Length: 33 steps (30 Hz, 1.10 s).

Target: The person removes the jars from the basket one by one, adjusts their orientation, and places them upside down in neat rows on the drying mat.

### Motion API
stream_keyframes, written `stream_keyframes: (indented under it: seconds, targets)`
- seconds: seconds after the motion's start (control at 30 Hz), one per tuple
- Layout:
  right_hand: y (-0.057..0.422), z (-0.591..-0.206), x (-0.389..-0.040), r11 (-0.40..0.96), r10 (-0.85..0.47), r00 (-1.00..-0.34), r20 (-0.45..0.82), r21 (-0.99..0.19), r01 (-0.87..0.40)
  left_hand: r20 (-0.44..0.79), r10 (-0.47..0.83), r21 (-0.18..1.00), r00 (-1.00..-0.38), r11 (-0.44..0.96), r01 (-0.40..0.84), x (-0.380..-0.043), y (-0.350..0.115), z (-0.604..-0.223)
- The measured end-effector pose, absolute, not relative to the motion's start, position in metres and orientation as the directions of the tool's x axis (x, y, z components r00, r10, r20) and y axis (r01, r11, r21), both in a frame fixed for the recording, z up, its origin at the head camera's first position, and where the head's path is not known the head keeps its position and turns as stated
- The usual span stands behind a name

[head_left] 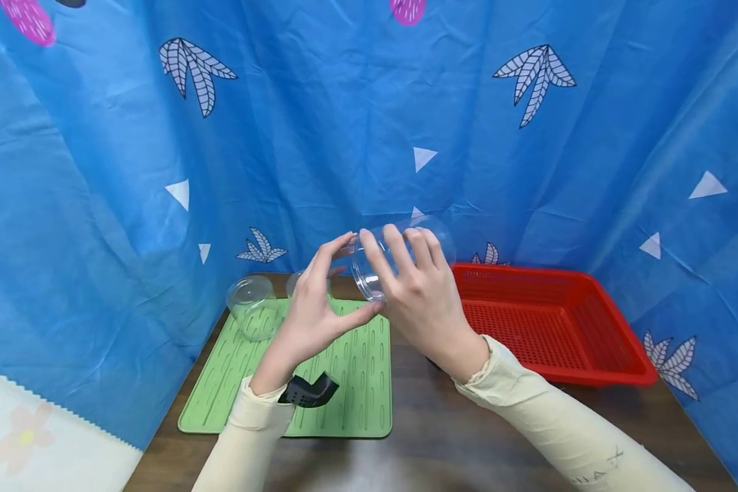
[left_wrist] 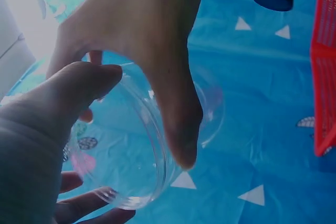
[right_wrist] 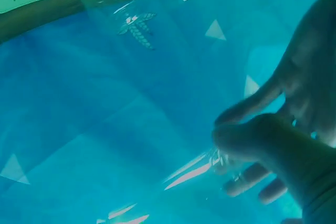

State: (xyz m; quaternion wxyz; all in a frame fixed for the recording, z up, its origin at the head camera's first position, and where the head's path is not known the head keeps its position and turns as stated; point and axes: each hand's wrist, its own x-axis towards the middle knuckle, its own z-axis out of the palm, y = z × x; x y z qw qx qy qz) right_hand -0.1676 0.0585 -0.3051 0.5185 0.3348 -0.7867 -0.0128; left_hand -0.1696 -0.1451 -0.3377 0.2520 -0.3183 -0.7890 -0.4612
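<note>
Both hands hold a clear, see-through jar (head_left: 361, 273) up in the air, lying nearly on its side. My left hand (head_left: 310, 307) curves round the jar's rim end, its thumb beneath and its fingers above. Over the jar's body, my right hand (head_left: 421, 287) spreads its fingers and grips it from the near side. In the left wrist view the jar's ringed rim (left_wrist: 157, 150) shows between the left hand (left_wrist: 68, 98) and the right hand (left_wrist: 168, 77). Glare and the clear wall hide whether a second piece sits at the rim.
A green ridged mat (head_left: 357, 383) lies on the brown table (head_left: 443, 437). One clear container (head_left: 255, 307) stands on its back left; another (head_left: 292, 281) is partly behind the left hand. A red plastic basket (head_left: 621, 328) sits at right. Blue curtain (head_left: 344, 102) encloses the table.
</note>
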Motion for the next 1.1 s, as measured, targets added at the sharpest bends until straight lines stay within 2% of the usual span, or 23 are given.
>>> stream_keyframes:
  seconds: [0.1,0.27,0.53,0.83,1.1]
  targets:
    - [0.048,-0.303,-0.166,0.788,-0.540,-0.202,0.817,0.407,-0.463,0.705,0.262,0.566,-0.659,0.351,0.746,-0.171,-0.146,-0.333]
    - [0.037,-0.306,-0.162,0.816,-0.514,-0.181,0.839,0.412,-0.405,0.709,0.259,0.570,-0.656,0.338,0.749,-0.172,-0.147,-0.330]
    - [0.026,-0.311,-0.158,0.859,-0.493,-0.208,0.845,0.434,-0.272,0.718,0.256,0.602,-0.647,0.237,0.762,-0.176,-0.151,-0.332]
    - [0.026,-0.312,-0.155,0.849,-0.513,-0.241,0.823,0.448,-0.279,0.713,0.272,0.623,-0.646,0.177,0.762,-0.177,-0.156,-0.334]
    - [0.032,-0.311,-0.141,0.835,-0.515,-0.299,0.804,0.391,-0.387,0.688,0.285,0.649,-0.667,0.169,0.742,-0.175,-0.159,-0.337]
